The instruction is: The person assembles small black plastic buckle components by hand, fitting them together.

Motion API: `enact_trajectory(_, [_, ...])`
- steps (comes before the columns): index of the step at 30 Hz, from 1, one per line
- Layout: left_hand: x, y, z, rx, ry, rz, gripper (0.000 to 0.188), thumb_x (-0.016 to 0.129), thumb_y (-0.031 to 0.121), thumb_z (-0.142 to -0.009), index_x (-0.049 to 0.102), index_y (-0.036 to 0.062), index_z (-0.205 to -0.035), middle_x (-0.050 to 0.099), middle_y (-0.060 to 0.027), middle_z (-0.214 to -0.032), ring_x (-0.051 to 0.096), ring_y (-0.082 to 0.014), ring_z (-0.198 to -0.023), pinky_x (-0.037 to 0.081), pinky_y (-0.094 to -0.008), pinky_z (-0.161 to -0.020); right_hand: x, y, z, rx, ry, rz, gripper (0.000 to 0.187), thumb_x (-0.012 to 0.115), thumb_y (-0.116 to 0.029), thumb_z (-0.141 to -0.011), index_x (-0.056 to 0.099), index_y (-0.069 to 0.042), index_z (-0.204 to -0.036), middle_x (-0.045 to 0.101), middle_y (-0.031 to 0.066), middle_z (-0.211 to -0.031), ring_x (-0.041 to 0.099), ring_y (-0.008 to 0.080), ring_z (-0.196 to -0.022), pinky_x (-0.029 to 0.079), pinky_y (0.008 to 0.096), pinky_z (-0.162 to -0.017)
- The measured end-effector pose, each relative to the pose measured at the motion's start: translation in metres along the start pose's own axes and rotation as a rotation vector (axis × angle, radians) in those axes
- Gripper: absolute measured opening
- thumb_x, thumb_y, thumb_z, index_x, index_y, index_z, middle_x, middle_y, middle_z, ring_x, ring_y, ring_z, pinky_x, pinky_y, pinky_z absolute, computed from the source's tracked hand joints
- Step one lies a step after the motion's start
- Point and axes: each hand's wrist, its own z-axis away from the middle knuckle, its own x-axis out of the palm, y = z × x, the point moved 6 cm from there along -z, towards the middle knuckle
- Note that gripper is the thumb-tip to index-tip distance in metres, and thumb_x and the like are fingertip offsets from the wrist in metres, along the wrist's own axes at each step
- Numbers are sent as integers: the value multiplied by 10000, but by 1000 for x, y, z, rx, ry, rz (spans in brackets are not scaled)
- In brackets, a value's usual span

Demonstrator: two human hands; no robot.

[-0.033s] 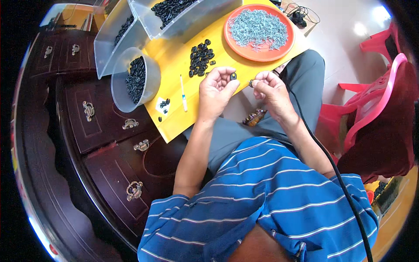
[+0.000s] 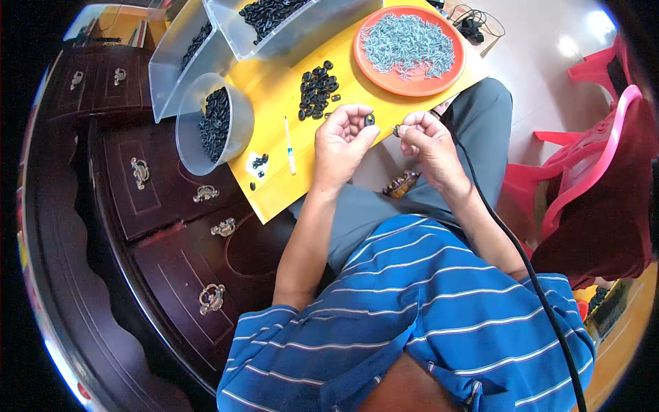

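Over the near edge of the yellow table (image 2: 266, 200), my left hand (image 2: 338, 151) pinches a small black oval plastic part (image 2: 370, 119) between thumb and fingers. A short gap to its right, my right hand (image 2: 432, 145) is closed on a small dark piece (image 2: 396, 130), too small to make out clearly. Just beyond my left hand lies a loose pile of similar black oval parts (image 2: 317, 88). An orange-red plate (image 2: 406, 87) at the far right of the table holds a heap of small silvery screws (image 2: 408, 42).
A round clear tub (image 2: 240, 127) and two clear bins, one left (image 2: 165, 86) and one far (image 2: 274, 42), contain black parts. A white pen-like stick (image 2: 290, 151) lies beside a few black bits. Dark drawers (image 2: 165, 185) stand left, pink chairs (image 2: 583, 158) right. A black cable (image 2: 504, 230) runs past my right arm.
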Motion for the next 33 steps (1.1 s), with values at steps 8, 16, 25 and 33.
enact_trajectory(8, [-1, 3, 4, 44, 11, -157, 303, 733, -54, -801, 641, 14, -1081, 587, 50, -856, 514, -15, -734, 454, -161, -675, -1, 1, 0, 14, 31, -45, 120, 682, -94, -894, 610, -83, -990, 631, -23, -821, 581, 52, -675, 465, 185, -615])
enact_trajectory(16, [15, 3, 18, 39, -65, -242, 289, 757, -27, -802, 657, -8, -1072, 619, 41, -856, 540, -16, -749, 460, -167, -675, 6, 12, -5, 157, 27, -432, 136, 681, -132, -907, 615, -99, -1022, 674, 7, -902, 644, 95, -790, 522, 237, -707])
enact_trajectory(25, [21, 10, 29, 178, 42, -484, 263, 735, -35, -771, 663, 13, -1019, 586, -8, -761, 512, -52, -607, 459, -209, -562, 20, 16, -4, 173, -47, -620, 131, 688, -136, -899, 628, -101, -1011, 693, 40, -970, 667, 168, -923, 529, 321, -839])
enact_trajectory(33, [15, 0, 30, 172, 113, -399, 264, 737, -51, -797, 667, -7, -1048, 602, 35, -832, 488, -19, -677, 433, -166, -594, 11, 22, -6, 184, -51, -503, 125, 685, -137, -897, 631, -107, -1006, 692, 44, -984, 662, 164, -978, 519, 314, -863])
